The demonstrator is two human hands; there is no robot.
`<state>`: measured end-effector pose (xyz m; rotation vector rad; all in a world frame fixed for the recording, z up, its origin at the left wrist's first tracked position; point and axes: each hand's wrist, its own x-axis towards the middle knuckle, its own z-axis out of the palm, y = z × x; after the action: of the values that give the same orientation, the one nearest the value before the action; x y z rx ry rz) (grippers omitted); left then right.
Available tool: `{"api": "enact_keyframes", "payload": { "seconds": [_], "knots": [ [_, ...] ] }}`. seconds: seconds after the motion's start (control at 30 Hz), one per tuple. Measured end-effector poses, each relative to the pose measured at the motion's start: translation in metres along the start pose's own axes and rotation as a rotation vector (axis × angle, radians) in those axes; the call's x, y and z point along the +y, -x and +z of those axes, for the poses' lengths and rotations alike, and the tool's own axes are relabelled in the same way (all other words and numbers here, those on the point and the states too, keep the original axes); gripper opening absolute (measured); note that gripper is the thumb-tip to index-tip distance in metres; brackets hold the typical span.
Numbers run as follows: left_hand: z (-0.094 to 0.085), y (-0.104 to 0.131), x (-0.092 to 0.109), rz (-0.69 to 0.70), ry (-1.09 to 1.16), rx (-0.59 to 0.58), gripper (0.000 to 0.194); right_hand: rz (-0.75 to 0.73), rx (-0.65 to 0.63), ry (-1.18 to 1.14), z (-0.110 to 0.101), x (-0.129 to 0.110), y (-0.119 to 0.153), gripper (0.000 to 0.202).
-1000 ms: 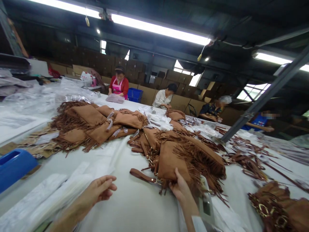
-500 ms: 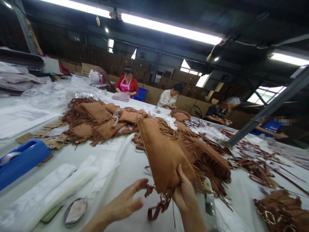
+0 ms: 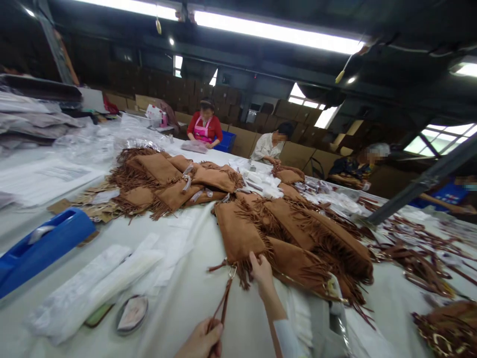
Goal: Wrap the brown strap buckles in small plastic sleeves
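A brown suede pouch (image 3: pixel 240 233) with fringe lies flat before me, its zipped edge on the left. From its lower corner a thin brown leather strap (image 3: pixel 226 293) runs toward me on a metal clasp (image 3: pixel 233 272). My left hand (image 3: pixel 204 338), low in the picture, is closed round the strap's near end. My right hand (image 3: pixel 261 271) pinches the pouch's lower right corner beside the fringe; the fingers underneath are partly hidden. More fringed brown pouches (image 3: pixel 309 258) lie heaped against it on the right.
Another pile of brown pouches (image 3: pixel 160 171) lies farther left. A blue tape dispenser (image 3: pixel 48 243), white tissue strips (image 3: pixel 97 288) and a round dish (image 3: pixel 132 314) are at left. Loose straps (image 3: pixel 417 263) spread right, near a slanted metal post (image 3: pixel 425 181). Several people work across the table.
The pouch has gone from raised in my right hand to lying lower on the table. My left hand, open before, has closed on the strap and drawn it toward me.
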<state>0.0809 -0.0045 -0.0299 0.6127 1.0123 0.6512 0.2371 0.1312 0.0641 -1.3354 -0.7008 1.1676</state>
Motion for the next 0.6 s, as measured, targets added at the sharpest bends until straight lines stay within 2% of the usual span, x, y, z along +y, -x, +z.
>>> {"api": "enact_keyframes", "payload": {
  "seconds": [0.1, 0.17, 0.23, 0.27, 0.33, 0.37, 0.43, 0.5, 0.6],
  "knots": [
    [-0.007, 0.012, 0.003, 0.005, -0.033, 0.048, 0.059, -0.036, 0.031, 0.19, -0.02, 0.03, 0.033, 0.04],
    [-0.006, 0.023, 0.007, 0.074, -0.145, 0.116, 0.053, 0.034, -0.089, 0.429, -0.027, 0.052, 0.063, 0.039],
    [-0.002, 0.035, 0.01, 0.229, -0.306, 0.166, 0.043, 0.223, -0.259, 0.55, -0.025, 0.071, 0.092, 0.051],
    [-0.001, 0.039, 0.012, 0.314, -0.375, 0.18, 0.037, 0.272, -0.329, 0.585, -0.021, 0.078, 0.104, 0.054],
    [0.0, 0.046, 0.014, 0.438, -0.461, 0.173, 0.026, 0.275, -0.396, 0.59, -0.01, 0.087, 0.12, 0.052],
    [0.0, 0.048, 0.014, 0.455, -0.48, 0.172, 0.025, 0.259, -0.402, 0.57, -0.005, 0.088, 0.125, 0.05],
    [-0.004, 0.049, 0.012, 0.399, -0.467, 0.214, 0.031, 0.258, -0.405, 0.492, 0.002, 0.088, 0.128, 0.049],
    [-0.008, 0.048, 0.009, 0.285, -0.396, 0.24, 0.045, 0.291, -0.43, 0.408, 0.005, 0.086, 0.127, 0.05],
    [-0.013, 0.047, 0.005, 0.139, -0.279, 0.175, 0.055, 0.326, -0.441, 0.306, 0.004, 0.084, 0.125, 0.052]
  ]
}}
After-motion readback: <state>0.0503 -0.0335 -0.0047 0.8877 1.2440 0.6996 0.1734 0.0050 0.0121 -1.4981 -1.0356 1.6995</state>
